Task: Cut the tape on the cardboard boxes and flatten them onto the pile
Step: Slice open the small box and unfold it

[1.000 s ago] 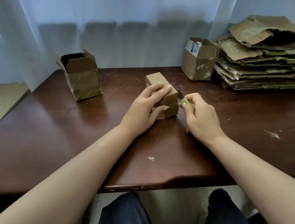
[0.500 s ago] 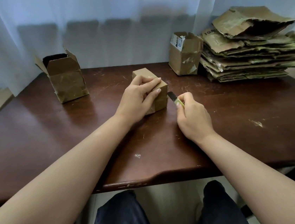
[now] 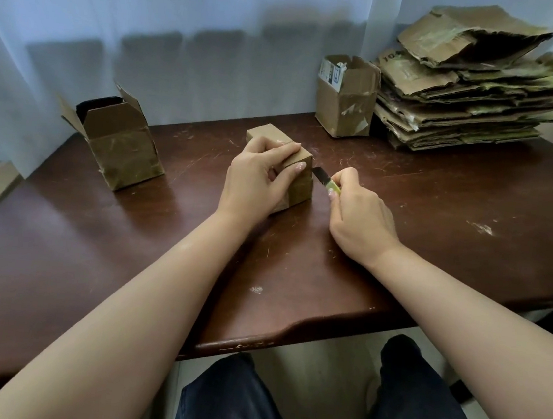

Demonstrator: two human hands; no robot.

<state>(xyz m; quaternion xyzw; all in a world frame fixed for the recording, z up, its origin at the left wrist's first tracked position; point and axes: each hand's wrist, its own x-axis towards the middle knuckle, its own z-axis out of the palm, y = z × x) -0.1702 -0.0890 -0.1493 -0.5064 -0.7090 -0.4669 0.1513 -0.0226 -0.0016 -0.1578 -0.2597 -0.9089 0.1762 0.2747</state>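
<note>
Both forearms are bare from the elbow down, with no sleeves, watch, bracelet or rings showing. The left hand (image 3: pixel 256 176) and right hand (image 3: pixel 360 219) have fingers (image 3: pixel 295 167) with pale, glossy nails. The legs wear dark navy denim trousers (image 3: pixel 418 408), creased at the knees.

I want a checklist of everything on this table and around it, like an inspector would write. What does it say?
Surface: dark wooden table, scratched, with pale scraps.
Job's things: small closed box at centre; open box on the left; open box with label beside the pile of flattened cardboard; utility knife, blade tip at the closed box's right edge.
Clutter: paper scrap.
Hands: left hand holds the closed box; right hand grips the knife.
Cables: nothing seen.
Surroundings: pale curtain behind the table.
</note>
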